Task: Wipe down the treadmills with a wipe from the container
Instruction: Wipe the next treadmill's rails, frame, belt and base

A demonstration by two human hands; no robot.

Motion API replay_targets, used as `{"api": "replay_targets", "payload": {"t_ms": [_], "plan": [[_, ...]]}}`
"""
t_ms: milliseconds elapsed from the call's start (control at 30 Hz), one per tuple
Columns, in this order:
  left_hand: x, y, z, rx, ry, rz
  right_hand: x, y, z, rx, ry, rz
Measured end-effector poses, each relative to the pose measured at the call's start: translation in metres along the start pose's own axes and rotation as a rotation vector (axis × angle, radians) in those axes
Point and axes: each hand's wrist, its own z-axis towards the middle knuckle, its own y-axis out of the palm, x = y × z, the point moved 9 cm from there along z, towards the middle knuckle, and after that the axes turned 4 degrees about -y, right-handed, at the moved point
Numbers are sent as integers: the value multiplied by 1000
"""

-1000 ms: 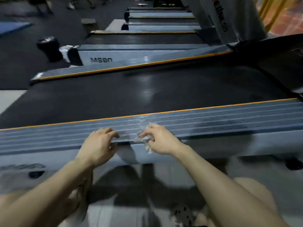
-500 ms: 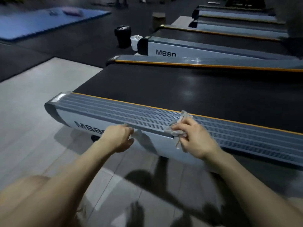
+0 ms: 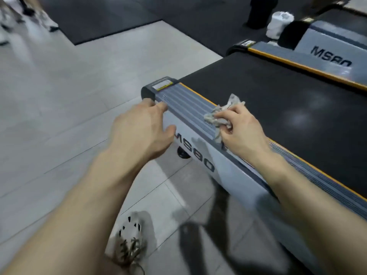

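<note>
Pale grey tiled floor (image 3: 59,116) noted at left; a white perforated shoe with dark laces (image 3: 130,235) seen at the lower edge.

Left hand (image 3: 141,132) held flat and relaxed, nothing gripped; fingertips laid at the outer edge of the ribbed grey side rail (image 3: 184,102), close to its rear end corner.

Light grey treadmill with "MS80" lettering (image 3: 234,181) crossed diagonally by the rail.

Crumpled grey-white wipe (image 3: 218,116) pressed on the rail top, beside the orange edge strip, pinched by the curled fingers of the right hand (image 3: 242,132).

Black running belt (image 3: 278,100) recorded beyond.

Second grey treadmill (image 3: 329,52) at the upper right; a white cylindrical object (image 3: 280,24) and black cylinder (image 3: 260,12) near its end, blurred.
</note>
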Motion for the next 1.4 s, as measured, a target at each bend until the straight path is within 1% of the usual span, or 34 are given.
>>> {"api": "replay_targets", "payload": {"t_ms": [133,233,367,433,467,533,633,733,800,967,1033,1100,1167,1267,1333,1400], "plan": [[-46,14,26,12,-173,-38,-43,57,52,-114,-102,25],[-59,35,41,-17,-266,-132,-65,82,73,-186,-107,22],[-87,64,53,-157,-400,-220,-86,107,101,-280,-83,16],[-110,71,67,-264,-423,-230,-92,115,126,-323,-26,37],[-119,72,63,-289,-423,-216,-95,118,125,-348,-14,35],[-144,65,70,-363,-405,-147,-102,122,137,-410,-3,9],[-178,28,107,-465,-270,-16,-121,117,173,-485,16,-31],[-191,-15,158,-570,-61,46,-142,94,218,-486,57,-25],[-190,-55,194,-604,16,34,-160,72,251,-471,77,0],[-163,-167,299,-563,143,0,-178,-3,342,-407,165,8],[-146,-203,346,-540,226,37,-177,-32,376,-389,200,-16],[-125,-239,395,-468,343,109,-170,-49,408,-381,238,-50],[-107,-270,437,-408,479,181,-161,-53,443,-393,310,-103],[-102,-304,500,-416,626,232,-158,-42,515,-420,370,-116],[-112,-323,551,-402,664,252,-162,-37,574,-426,378,-115],[-128,-339,602,-420,673,291,-168,-41,636,-386,380,-102]]}}
